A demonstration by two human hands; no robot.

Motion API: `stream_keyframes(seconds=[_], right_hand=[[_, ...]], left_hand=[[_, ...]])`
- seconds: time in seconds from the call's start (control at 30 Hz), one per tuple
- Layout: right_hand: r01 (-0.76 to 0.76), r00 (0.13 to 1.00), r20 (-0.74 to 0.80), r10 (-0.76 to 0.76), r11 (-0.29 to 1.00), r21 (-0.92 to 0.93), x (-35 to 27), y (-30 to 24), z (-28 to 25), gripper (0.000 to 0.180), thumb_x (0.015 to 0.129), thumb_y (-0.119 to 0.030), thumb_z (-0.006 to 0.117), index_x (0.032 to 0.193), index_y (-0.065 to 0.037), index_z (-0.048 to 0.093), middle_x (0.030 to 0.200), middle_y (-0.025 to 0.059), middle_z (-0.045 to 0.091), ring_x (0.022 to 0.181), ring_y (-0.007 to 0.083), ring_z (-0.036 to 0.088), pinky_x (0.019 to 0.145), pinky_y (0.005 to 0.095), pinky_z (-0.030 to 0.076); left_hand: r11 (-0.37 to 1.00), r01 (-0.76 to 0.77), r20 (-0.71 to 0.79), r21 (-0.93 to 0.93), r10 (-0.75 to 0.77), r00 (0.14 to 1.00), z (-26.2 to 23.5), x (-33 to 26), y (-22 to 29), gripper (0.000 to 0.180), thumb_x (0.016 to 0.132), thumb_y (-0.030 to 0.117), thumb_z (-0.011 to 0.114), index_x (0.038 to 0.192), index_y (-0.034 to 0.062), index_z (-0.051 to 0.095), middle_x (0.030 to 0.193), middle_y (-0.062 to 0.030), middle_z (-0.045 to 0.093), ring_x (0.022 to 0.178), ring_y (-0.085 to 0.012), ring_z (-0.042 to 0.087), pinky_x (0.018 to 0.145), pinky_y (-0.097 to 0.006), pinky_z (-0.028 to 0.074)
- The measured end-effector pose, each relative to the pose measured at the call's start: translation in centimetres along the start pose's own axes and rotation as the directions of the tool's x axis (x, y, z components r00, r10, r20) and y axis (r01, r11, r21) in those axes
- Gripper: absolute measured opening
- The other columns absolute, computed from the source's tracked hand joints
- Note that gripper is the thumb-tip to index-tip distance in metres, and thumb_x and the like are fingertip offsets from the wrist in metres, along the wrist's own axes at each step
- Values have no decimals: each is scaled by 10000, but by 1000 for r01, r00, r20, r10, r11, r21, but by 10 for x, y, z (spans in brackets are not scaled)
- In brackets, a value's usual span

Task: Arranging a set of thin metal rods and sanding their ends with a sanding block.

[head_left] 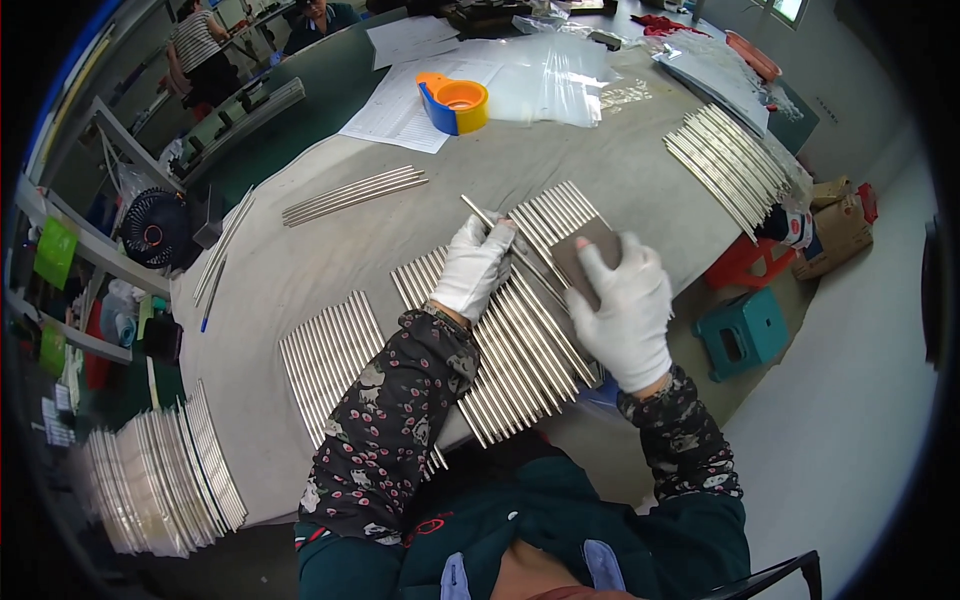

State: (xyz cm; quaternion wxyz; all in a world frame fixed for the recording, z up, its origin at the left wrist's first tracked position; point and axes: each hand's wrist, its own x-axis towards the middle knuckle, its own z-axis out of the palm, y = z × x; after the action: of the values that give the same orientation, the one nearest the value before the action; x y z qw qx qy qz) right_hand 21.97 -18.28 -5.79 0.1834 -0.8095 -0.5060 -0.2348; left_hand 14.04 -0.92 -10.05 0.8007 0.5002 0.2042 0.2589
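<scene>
Glasses (812, 562) — printed sheets (395, 112), illegible — gloved hands (472, 268) (630, 308) hold rod (475, 208), block (572, 262).

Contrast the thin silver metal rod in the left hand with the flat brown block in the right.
The thin silver metal rod is long and narrow; the flat brown block is broad and angular. The rod is shiny; the block looks matte. The left hand grips the rod, the right hand the block. Both are in white-gloved hands.
</scene>
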Motion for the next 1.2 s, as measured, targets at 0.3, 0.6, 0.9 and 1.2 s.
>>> stream_keyframes(seconds=[0.3,0.6,0.9,1.2], right_hand=[[-98,995,23,97,995,22,1,17,-1,459,704,-239,713,1133,-112,612,1095,249,515,897,351,556,733,430,480],[-121,993,4,121,992,30,-1,20,-4,458,668,-255,740,1093,-116,639,1129,265,521,870,337,564,725,412,486],[70,993,74,-94,957,283,-14,0,-15,510,656,-190,741,1138,-86,612,1188,250,495,974,388,528,831,457,455],[185,981,-12,-194,913,365,-16,5,-15,502,666,-230,736,1139,-106,619,1158,252,512,949,382,547,805,445,475]], left_hand=[[1000,-22,12,4,22,1000,3,0,2,156,957,230,555,995,107,467,737,-70,605,427,-44,371,364,-189,283],[999,-43,15,14,43,999,2,3,4,161,956,230,556,1002,103,468,746,-77,602,433,-52,384,366,-185,285],[999,-5,-10,32,5,1000,1,0,1,169,949,230,571,1008,106,472,754,-71,596,439,-56,390,362,-191,294],[999,-8,-14,32,9,1000,1,-2,2,147,956,211,559,1008,103,473,761,-69,590,450,-60,381,378,-193,303]])
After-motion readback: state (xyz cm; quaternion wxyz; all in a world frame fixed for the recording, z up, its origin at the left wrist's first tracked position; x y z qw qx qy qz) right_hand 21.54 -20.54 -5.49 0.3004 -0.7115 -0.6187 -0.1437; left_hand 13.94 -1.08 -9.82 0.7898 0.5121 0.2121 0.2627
